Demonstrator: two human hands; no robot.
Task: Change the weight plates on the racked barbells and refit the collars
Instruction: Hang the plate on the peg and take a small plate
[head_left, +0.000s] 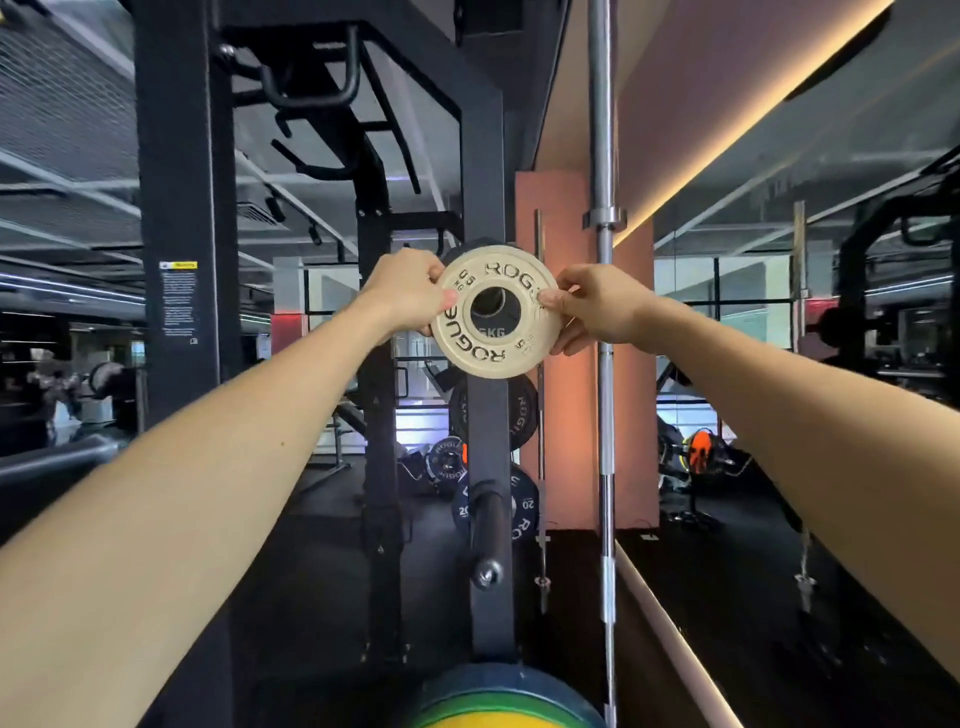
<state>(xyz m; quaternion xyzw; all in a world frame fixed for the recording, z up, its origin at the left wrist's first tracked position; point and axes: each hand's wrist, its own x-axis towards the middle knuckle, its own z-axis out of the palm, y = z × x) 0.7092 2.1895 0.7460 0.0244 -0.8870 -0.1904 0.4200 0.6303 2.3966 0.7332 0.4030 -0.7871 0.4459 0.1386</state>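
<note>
Left hand (408, 291): I see it gripping the plate's left edge, thumb on its face.
Right hand (597, 306): grips the right edge the same way.
5 kg Rogue plate (496, 312): held upright, facing me, before the black rack upright (485, 171).
Room: gym, dark floor (311, 571), vertical silver barbell (602, 156) just right.

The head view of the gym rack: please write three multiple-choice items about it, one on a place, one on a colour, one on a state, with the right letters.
1. Where is the small plate?
A. on the floor
B. held up before the black rack upright
C. on a bench

2. Its colour?
A. red
B. blue
C. pale cream

3. How do the hands hold it?
A. both grip its edges
B. only one
C. neither

Key: 1 B, it hangs in front of the upright; 2 C, cream with dark lettering; 3 A, left hand and right hand pinch opposite sides.
</note>
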